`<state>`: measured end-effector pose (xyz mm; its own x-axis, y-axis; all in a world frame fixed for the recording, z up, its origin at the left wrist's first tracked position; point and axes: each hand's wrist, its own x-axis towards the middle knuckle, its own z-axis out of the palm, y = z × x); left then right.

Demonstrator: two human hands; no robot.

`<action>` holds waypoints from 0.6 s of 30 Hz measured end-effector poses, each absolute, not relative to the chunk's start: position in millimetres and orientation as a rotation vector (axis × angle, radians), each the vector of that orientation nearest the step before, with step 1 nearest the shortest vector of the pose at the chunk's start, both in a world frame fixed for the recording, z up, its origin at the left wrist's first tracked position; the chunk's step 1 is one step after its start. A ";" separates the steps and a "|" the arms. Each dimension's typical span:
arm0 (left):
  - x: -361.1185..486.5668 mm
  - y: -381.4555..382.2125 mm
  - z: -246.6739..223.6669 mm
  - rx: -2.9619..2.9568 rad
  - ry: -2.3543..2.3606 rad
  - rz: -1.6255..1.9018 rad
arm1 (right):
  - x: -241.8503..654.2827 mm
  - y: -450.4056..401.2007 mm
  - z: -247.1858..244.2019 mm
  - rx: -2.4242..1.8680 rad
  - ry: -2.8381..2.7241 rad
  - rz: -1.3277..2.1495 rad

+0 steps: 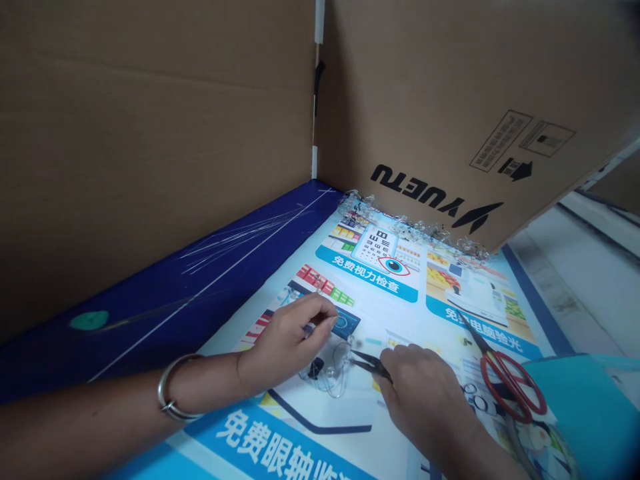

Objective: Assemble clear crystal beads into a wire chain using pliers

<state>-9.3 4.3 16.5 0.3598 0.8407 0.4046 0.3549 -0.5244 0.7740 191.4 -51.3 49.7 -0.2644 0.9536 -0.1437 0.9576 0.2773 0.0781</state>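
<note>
Over the middle of the poster (400,320), the left hand (295,333) has thumb and forefinger drawn together, right by the looped wire piece (331,373); whether they grip it, I can't tell! The right hand (425,387) is wrapped round the pliers (373,365), dark tips pointing at that wire, also above the poster's middle. On the poster's right side lie red-handled scissors (515,387), and along its far edge, a row of wire pieces (430,233).
</note>
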 end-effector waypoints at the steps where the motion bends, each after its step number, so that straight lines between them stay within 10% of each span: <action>1: -9.3 4.1 16.8 2.047 1.033 1.098 | 191.0 -50.8 50.0 1.797 2.376 -0.038; 18: -10.1 4.3 18.3 1.979 1.082 1.097 | 198.8 -48.1 47.2 1.828 2.382 -0.113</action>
<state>-10.1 4.3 18.3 0.3182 0.8737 0.3679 0.3556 -0.4698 0.8080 198.8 -48.1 47.2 -0.2539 0.9550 -0.1535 0.9652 0.2605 0.0237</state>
